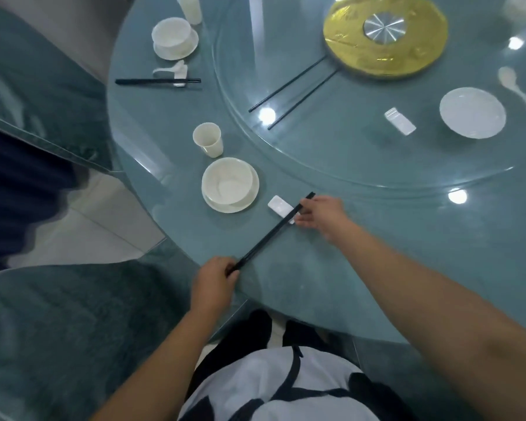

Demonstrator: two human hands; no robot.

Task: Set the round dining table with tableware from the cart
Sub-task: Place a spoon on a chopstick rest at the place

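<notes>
Chopsticks: your left hand pinches the near end, your right hand apparently grips the far end, over the rest on the counter.

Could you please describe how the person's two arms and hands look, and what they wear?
Both forearms are bare from wrist to the frame's bottom edge; no sleeve shows. The left hand and the right hand wear no gloves, and no watch, ring or bracelet is visible. The torso below shows a white top with black stripes.
</notes>
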